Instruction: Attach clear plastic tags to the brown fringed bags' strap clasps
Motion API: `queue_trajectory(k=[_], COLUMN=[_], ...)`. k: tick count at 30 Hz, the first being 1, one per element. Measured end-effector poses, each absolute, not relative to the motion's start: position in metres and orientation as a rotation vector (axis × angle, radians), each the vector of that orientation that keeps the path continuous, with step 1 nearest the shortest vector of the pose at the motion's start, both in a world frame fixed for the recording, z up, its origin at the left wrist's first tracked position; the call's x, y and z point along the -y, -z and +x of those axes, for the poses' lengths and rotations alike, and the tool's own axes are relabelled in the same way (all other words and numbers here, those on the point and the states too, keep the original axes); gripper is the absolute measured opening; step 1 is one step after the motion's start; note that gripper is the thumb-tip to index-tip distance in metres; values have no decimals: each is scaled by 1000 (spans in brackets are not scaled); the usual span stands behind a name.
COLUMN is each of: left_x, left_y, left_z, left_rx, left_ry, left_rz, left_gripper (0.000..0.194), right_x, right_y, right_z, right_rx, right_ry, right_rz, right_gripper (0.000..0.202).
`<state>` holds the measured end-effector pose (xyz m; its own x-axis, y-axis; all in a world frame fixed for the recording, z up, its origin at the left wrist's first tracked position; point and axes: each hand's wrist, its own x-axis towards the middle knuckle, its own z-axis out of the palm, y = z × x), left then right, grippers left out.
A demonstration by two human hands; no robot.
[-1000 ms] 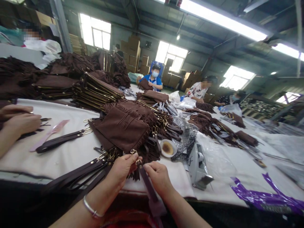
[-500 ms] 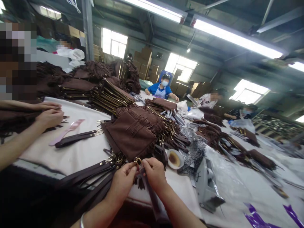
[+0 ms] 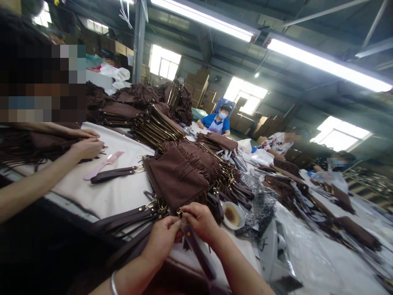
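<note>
Near the table's front edge both hands meet at a dark brown wrist strap (image 3: pixel 199 252) with a gold clasp (image 3: pixel 180 213) at its upper end. My right hand (image 3: pixel 203 221) is closed on the strap just below the clasp, and the rest hangs down toward me. My left hand (image 3: pixel 162 237) pinches at the same end, its fingertips partly hidden. Just beyond lies a brown fringed pouch (image 3: pixel 176 178) on top of others. A bunch of dark straps (image 3: pixel 129 217) with gold clasps lies left of my hands, overhanging the edge.
A pink comb (image 3: pixel 104 164) and a single strap (image 3: pixel 115 175) lie to the left, near a co-worker's hands (image 3: pixel 87 143). Right of me stand a small bowl (image 3: pixel 232 216) with brown residue and a grey tape dispenser (image 3: pixel 278 254). Stacked pouches (image 3: pixel 159 127) rise behind.
The view has swung left, so things sit farther right in the picture. My right fingers have moved up close to the clasp, and more of the hanging strap shows.
</note>
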<state>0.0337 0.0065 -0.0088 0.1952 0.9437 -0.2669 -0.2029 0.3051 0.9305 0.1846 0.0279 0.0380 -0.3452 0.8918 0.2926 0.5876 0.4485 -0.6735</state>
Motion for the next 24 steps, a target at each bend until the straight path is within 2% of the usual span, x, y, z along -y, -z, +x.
queue_trajectory(k=[5, 10, 14, 17, 24], left_x=[-10, -17, -21, -22, -30], left_y=[13, 4, 0, -2, -15], left_z=[24, 13, 9, 7, 11], left_rx=[-1205, -1379, -1402, -1421, -1472], left_ry=[-1010, -1141, -1191, -1221, -1275], left_rz=[1193, 1706, 1776, 1785, 1752], left_gripper=[25, 23, 19, 18, 18], right_x=[-31, -34, -25, -8, 24], right_y=[-37, -39, -41, -33, -14], right_z=[174, 163, 160, 162, 145], right_rx=[2019, 2014, 1763, 1642, 1333], right_ry=[-583, -347, -279, -453, -1220], right_rz=[-1269, -1358, -1543, -1652, -1513], right_gripper=[15, 19, 20, 28, 31])
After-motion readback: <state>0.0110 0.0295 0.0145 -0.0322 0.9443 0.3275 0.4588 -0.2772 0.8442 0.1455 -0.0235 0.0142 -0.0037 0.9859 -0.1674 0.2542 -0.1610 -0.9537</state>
